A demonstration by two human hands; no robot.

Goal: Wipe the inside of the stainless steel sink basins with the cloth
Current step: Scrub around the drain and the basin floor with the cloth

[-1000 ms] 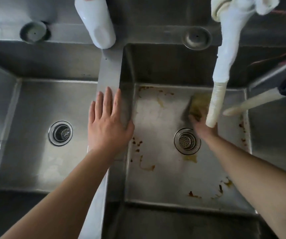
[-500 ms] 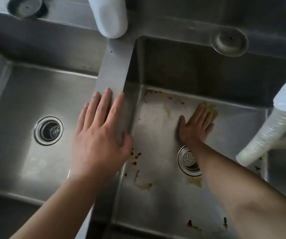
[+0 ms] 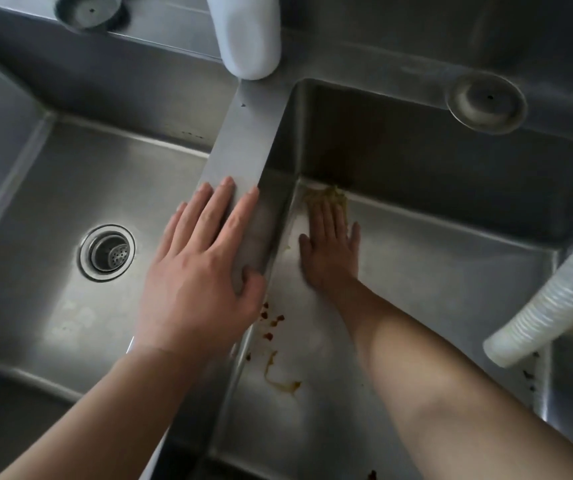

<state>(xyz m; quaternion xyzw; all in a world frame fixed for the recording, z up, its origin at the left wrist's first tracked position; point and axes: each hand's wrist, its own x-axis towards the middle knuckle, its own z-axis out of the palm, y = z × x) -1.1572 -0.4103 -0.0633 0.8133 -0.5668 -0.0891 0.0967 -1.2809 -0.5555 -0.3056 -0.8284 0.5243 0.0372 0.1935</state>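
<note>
Two stainless steel basins sit side by side, split by one flat steel divider (image 3: 243, 147) running from far to near. The left basin (image 3: 53, 188) is the cleaner of the two, with one round drain strainer (image 3: 107, 252) in its floor. The right basin (image 3: 451, 271) carries brown and yellowish smears on its near-left floor, beside the divider wall; I count one curling yellow streak (image 3: 280, 379) and a small cluster of dark red spots (image 3: 271, 320) above it.

Two bare forearms reach in from the near side. The left hand (image 3: 202, 271) lies flat on the divider, fingers straight and together, thumb hooked over the edge toward the right basin, grasping nothing. The right hand (image 3: 330, 251) is down on the floor of the right basin, fingers straight and spread, pressing the cloth (image 3: 326, 197) into the far-left corner; only a yellowish-green edge of it shows past the fingertips, and the shade there makes its outline hard to judge.

One white corrugated hose (image 3: 548, 306) hangs at the right. One white bottle-like object (image 3: 247, 32) stands at the far end of the divider. Two round metal caps sit on the far ledge, one left (image 3: 88, 10), one right (image 3: 486, 102).
</note>
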